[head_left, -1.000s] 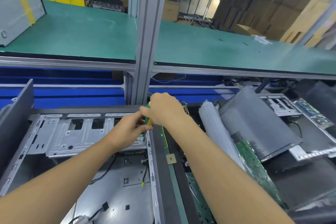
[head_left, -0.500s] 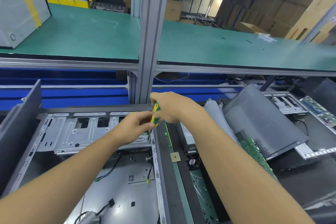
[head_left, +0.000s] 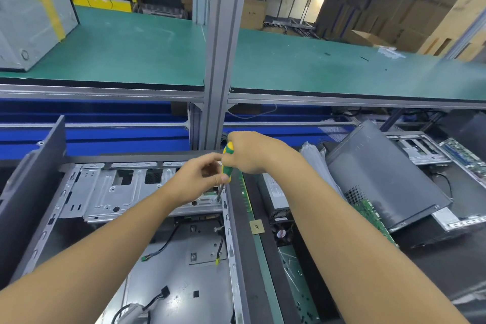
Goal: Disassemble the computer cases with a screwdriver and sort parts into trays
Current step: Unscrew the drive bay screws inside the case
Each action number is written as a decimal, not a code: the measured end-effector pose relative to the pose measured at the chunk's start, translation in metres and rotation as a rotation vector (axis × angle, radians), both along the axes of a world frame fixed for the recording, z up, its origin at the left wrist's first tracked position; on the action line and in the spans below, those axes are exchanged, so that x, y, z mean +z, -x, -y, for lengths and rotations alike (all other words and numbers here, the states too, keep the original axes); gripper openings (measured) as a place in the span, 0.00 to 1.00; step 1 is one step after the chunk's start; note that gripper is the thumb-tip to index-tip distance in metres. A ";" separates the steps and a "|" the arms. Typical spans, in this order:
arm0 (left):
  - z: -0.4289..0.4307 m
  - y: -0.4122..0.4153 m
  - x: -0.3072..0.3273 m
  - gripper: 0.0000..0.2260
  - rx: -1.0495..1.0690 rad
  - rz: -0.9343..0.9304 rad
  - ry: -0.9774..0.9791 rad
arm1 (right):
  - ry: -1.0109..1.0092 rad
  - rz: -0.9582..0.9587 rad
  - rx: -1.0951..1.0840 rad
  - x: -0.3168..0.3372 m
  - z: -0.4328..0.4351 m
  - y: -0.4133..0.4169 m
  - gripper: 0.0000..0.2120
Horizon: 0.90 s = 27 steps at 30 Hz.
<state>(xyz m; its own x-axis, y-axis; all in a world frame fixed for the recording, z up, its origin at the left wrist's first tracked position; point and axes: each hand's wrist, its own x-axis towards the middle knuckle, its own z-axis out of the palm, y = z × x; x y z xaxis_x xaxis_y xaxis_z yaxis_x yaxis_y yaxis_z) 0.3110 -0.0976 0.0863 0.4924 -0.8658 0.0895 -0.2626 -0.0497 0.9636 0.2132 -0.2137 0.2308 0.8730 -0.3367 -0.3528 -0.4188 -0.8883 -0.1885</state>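
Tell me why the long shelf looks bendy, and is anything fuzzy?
Head view: the wide lens curves the green shelf edge and tilts the metal post; the corners smear, like the grey box; the left hand, right hand and screwdriver look fairly sharp.

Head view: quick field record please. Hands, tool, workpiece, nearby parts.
right hand: grips the top of the screwdriver handle
left hand: pinches the lower handle
tip: down on the right end of the silver drive bracket
workpiece: open computer case, bracket across its far side
right of case: dark case cover lying tilted, green circuit board showing at its near edge
upper shelf: grey box, left end
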 end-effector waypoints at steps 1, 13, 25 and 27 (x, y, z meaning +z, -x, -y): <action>-0.002 -0.002 0.002 0.11 -0.028 -0.043 0.007 | -0.005 -0.013 0.018 0.000 0.001 0.000 0.09; 0.009 0.003 -0.002 0.14 0.095 0.133 -0.080 | 0.144 0.103 -0.118 -0.016 -0.010 -0.010 0.21; 0.002 0.000 0.005 0.08 0.062 0.030 -0.073 | -0.034 0.054 0.015 -0.010 -0.012 -0.009 0.11; 0.006 0.001 0.003 0.12 0.076 0.066 -0.130 | 0.032 0.093 -0.118 -0.014 -0.015 -0.010 0.29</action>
<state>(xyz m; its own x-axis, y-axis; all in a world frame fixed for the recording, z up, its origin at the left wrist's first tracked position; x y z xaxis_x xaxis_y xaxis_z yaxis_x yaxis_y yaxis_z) 0.3103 -0.1040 0.0893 0.5538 -0.8325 0.0136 -0.3159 -0.1950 0.9285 0.2229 -0.1989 0.2165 0.8553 -0.4484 -0.2596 -0.5024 -0.8402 -0.2040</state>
